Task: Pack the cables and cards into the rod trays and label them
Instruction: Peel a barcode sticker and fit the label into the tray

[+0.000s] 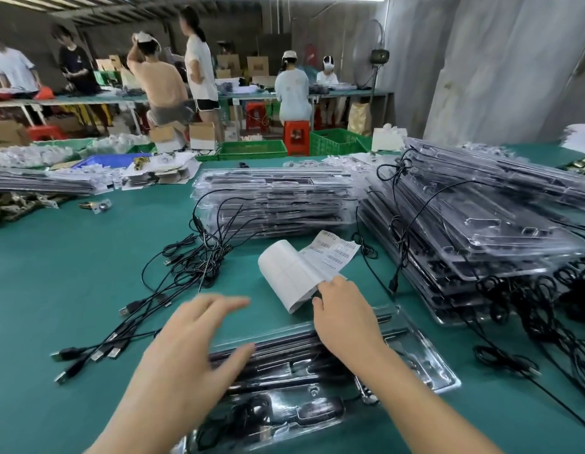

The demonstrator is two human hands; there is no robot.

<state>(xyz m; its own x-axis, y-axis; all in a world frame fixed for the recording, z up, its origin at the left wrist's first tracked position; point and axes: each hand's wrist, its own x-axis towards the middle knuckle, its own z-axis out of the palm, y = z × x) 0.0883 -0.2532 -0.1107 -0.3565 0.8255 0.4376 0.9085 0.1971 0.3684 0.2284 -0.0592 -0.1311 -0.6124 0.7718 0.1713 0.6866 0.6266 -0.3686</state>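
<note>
**Label strip in right hand, tray lying crosswise beneath both hands**

Head view. The right hand (pixel 345 317) pinches the near edge of the label strip (pixel 304 270) between thumb and fingers; the fingers are closed on the paper. The strip runs away from the hand, up and to the right, its far end (pixel 333 252) bearing printed barcode labels, its middle curled into a loose white roll with a smooth, slightly glossy backing. The left hand (pixel 189 352) hovers open above the left part of the tray (pixel 425 355), fingers spread and blurred, holding nothing; whether it touches the plastic cannot be told.

The tray is clear, thin, moulded plastic, shiny, with shaped pockets. Its long axis lies left to right across the green table (pixel 71 273), directly under the wrists. Dark rods fill its long channels; a coiled black cable appears to sit in a near pocket.

Judgement: labelling is the step in hand. The strip lies just beyond the tray, so the right hand is the nearer to peel; the left hand is placed to steady the tray.

Loose black cables (pixel 173 280) with metal plugs lie to the left. Stacks of filled trays (pixel 274 201) stand behind and to the right.
</note>
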